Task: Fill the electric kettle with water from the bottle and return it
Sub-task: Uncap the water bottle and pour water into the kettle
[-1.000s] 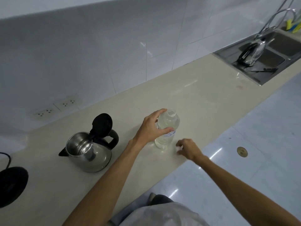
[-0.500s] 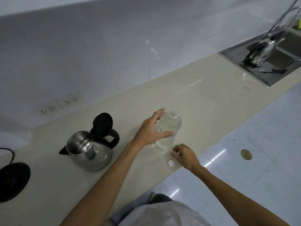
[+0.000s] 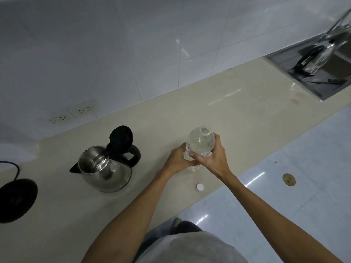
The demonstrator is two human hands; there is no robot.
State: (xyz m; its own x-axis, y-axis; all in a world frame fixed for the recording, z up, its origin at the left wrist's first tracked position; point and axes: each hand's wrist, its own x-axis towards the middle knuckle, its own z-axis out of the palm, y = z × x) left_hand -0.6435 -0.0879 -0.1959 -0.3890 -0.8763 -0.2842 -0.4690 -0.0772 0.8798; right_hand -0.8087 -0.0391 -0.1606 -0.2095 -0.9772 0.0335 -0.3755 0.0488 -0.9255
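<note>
We note both the left hand (image 3: 177, 158) and right hand (image 3: 212, 156) clasping the uncapped bottle (image 3: 200, 143), cap (image 3: 200, 186) set aside, presumably to steady pouring into the open kettle (image 3: 105, 171)

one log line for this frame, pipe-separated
phase: pre-pour | left hand + right hand: gripping water bottle, uncapped, upright | cap: on counter | kettle: lid open, off base
</note>
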